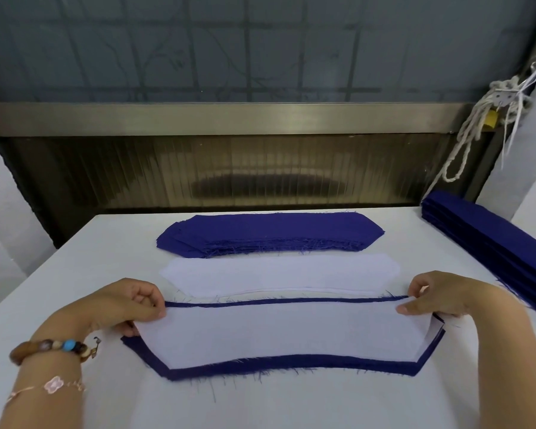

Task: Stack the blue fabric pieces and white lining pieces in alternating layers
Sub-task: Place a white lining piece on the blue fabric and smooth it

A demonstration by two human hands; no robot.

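Across the white lining piece (279,332), left hand (121,305) and right hand (446,295), each grip pinching an end.

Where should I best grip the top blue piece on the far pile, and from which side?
Pinch the top blue piece at its two tapered ends, coming from left and right. It is long, limp and flat on the far pile; its near edge is frayed against the layers below, so end grips likely peel off one layer and keep it taut.
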